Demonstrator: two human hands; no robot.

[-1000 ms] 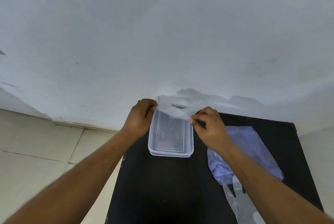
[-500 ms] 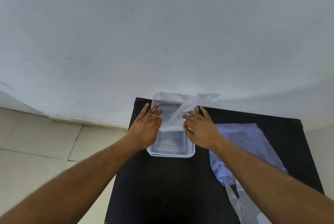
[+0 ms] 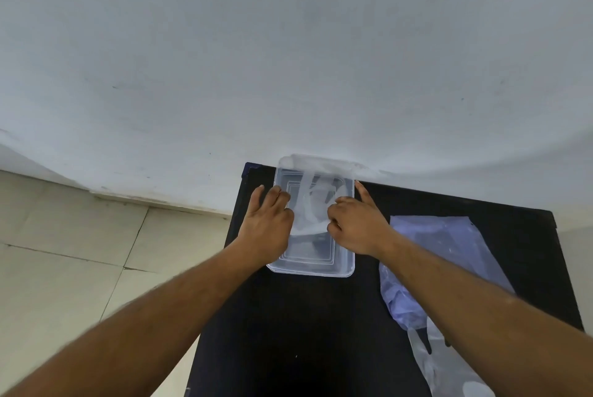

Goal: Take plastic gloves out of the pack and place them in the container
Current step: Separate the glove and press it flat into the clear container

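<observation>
A clear rectangular container [image 3: 313, 270] stands on the black table [image 3: 305, 332] near the wall. A thin see-through plastic glove [image 3: 313, 209] lies spread inside it, its far end draped over the back rim. My left hand [image 3: 268, 225] rests flat with straight fingers on the container's left rim, touching the glove's edge. My right hand [image 3: 357, 225] is at the right rim, with curled fingers pinching the glove's right edge and the index finger stretched out. The bluish pack [image 3: 449, 252] lies to the right, partly under my right forearm.
Another loose clear glove [image 3: 449, 364] lies at the table's near right, below the pack. A pale wall rises right behind the table. Tiled floor [image 3: 80, 252] shows on the left past the table's edge.
Both hands have come down from holding the glove stretched above the container. The glove now lies inside it, and my left hand has flattened out.
</observation>
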